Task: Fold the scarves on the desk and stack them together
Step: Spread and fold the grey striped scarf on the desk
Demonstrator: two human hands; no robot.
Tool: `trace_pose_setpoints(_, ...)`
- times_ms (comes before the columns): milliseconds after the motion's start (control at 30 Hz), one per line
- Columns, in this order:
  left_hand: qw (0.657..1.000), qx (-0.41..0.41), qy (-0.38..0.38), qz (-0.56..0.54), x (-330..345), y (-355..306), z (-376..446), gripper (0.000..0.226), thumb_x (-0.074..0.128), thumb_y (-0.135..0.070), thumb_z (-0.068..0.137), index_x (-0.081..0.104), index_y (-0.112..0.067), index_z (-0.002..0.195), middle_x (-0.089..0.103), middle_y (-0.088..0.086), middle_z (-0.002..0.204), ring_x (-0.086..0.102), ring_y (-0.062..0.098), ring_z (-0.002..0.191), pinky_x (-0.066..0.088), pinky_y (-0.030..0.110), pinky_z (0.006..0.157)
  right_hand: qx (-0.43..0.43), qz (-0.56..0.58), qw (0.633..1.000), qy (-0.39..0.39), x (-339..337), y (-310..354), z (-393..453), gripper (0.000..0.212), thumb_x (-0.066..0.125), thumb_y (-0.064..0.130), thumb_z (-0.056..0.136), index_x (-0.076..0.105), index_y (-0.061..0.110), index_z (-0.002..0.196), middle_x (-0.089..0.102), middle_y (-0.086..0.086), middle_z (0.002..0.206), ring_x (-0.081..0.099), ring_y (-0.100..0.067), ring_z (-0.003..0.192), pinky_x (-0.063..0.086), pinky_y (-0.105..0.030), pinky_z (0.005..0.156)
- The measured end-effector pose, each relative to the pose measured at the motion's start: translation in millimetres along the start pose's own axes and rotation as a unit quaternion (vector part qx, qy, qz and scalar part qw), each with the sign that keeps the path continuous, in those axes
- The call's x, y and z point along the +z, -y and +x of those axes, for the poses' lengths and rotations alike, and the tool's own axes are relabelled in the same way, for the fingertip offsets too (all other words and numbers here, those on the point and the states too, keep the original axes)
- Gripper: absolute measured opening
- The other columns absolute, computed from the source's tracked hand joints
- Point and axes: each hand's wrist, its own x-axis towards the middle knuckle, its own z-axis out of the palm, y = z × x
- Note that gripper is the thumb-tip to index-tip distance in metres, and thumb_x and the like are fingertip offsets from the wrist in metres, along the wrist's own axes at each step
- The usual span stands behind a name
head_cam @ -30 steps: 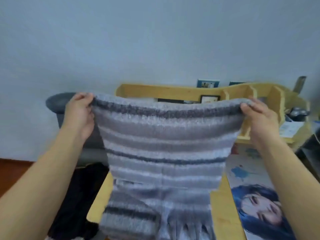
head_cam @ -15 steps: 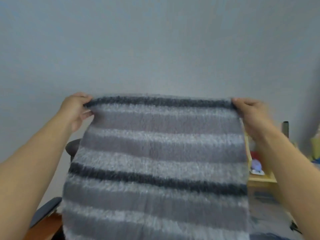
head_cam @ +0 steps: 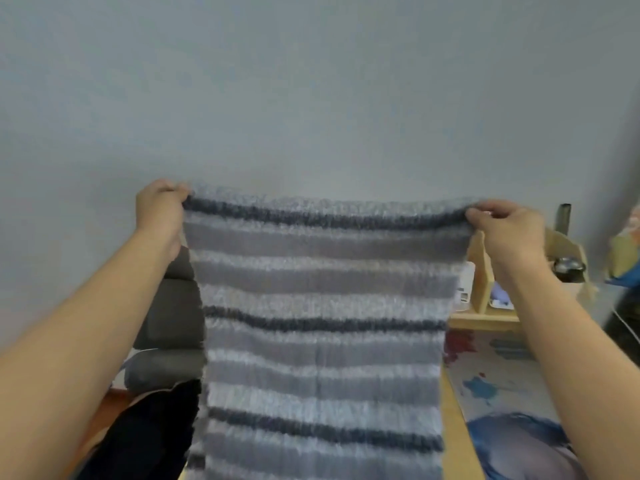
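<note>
We have one view only, from the head, facing forward at a pale wall (head_cam: 311, 81) more than down; a striped scarf (head_cam: 322, 306) hangs close before the lens, hands (head_cam: 157, 209) at 9 and 3 o'clock, desk (head_cam: 457, 410) at 4

On my feed the light is soft and even, a cool daylight cast with no glare and no hard shadows on the wall (head_cam: 311, 81). The whole head view is slightly soft; the striped scarf (head_cam: 322, 306) looks smeared, its lower bands blurriest. Wide-angle bending shows at the edges, where my forearms swell toward the corners. The right border is dim and fuzzy.
</note>
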Motion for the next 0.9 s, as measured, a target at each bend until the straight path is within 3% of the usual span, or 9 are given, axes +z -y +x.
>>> trace_pose_setpoints(100,0.996,-0.083,0.032,-0.02,2,16,2,0.024,0.055,-0.014,0.102,0.057,-0.02,0.079,0.057,0.005,0.084,0.058,0.022,0.072,0.051,0.034,0.065,0.062,0.05,0.996,0.035,-2,-14,-3,0.015,0.074,0.019,0.092,0.073,0.008,0.101,0.069,-0.003,0.092,0.062,-0.013,0.08,0.053,-0.026,0.077)
trace_pose_setpoints(233,0.993,-0.109,0.044,-0.021,10,31,4,0.027,0.049,-0.009,0.105,0.057,-0.017,0.081,0.059,0.001,0.085,0.061,0.013,0.073,0.056,0.028,0.057,0.129,0.108,0.986,0.022,3,-32,-4,0.017,0.075,0.026,0.091,0.07,0.014,0.081,0.073,0.006,0.087,0.066,-0.004,0.069,0.051,-0.017,0.059)
trace_pose_setpoints(300,0.991,-0.125,0.051,-0.017,13,40,4,0.024,0.049,-0.007,0.103,0.058,-0.016,0.082,0.06,0.003,0.087,0.063,0.014,0.071,0.057,0.027,0.055,0.16,0.1,0.981,0.037,3,-49,-5,0.013,0.074,0.025,0.092,0.069,0.015,0.086,0.071,-0.001,0.097,0.067,-0.009,0.074,0.051,-0.018,0.057)
trace_pose_setpoints(367,0.988,-0.143,0.063,-0.003,16,46,3,0.017,0.051,-0.005,0.099,0.061,-0.012,0.087,0.064,0.009,0.099,0.068,0.021,0.086,0.061,0.034,0.069,0.236,0.105,0.964,0.06,0,-65,-9,0.007,0.069,0.019,0.096,0.068,0.013,0.1,0.072,-0.005,0.104,0.07,-0.012,0.081,0.056,-0.022,0.059)
trace_pose_setpoints(433,0.984,-0.156,0.084,0.016,20,51,6,0.015,0.051,-0.003,0.097,0.062,-0.009,0.088,0.065,0.013,0.105,0.067,0.024,0.092,0.061,0.041,0.078,0.325,0.13,0.932,0.095,-4,-77,-13,0.025,0.06,0.008,0.099,0.062,0.005,0.123,0.069,-0.009,0.118,0.07,-0.019,0.098,0.061,-0.028,0.062)
trace_pose_setpoints(500,0.981,-0.169,0.087,0.032,25,54,10,0.018,0.049,0.0,0.095,0.062,-0.01,0.086,0.065,0.011,0.099,0.068,0.023,0.081,0.061,0.037,0.066,0.395,0.169,0.896,0.114,-6,-87,-19,0.037,0.056,0.004,0.098,0.053,0.0,0.135,0.062,-0.015,0.129,0.065,-0.025,0.112,0.063,-0.033,0.071)
trace_pose_setpoints(600,0.98,-0.166,0.091,0.061,35,50,13,0.016,0.049,0.001,0.085,0.059,-0.011,0.079,0.059,0.009,0.084,0.062,0.024,0.072,0.056,0.032,0.063,0.458,0.213,0.854,0.123,-12,-95,-23,0.034,0.062,0.012,0.097,0.057,0.0,0.129,0.065,-0.022,0.127,0.066,-0.033,0.116,0.059,-0.048,0.089)
trace_pose_setpoints(733,0.978,-0.145,0.087,0.122,37,47,22,0.021,0.058,-0.007,0.072,0.063,-0.009,0.092,0.061,0.014,0.09,0.063,0.028,0.077,0.057,0.043,0.076,0.469,0.175,0.843,0.197,-11,-85,-25,0.023,0.059,-0.001,0.09,0.062,-0.003,0.113,0.068,-0.026,0.117,0.066,-0.031,0.11,0.063,-0.048,0.069)
trace_pose_setpoints(900,0.974,-0.107,0.102,0.169,44,47,24,0.008,0.06,-0.005,0.096,0.06,-0.008,0.089,0.063,0.007,0.092,0.062,0.016,0.076,0.054,0.03,0.066,0.412,-0.023,0.84,0.352,-18,-87,-5,0.036,0.059,-0.009,0.087,0.065,-0.004,0.122,0.069,-0.023,0.122,0.061,-0.033,0.119,0.049,-0.046,0.107)
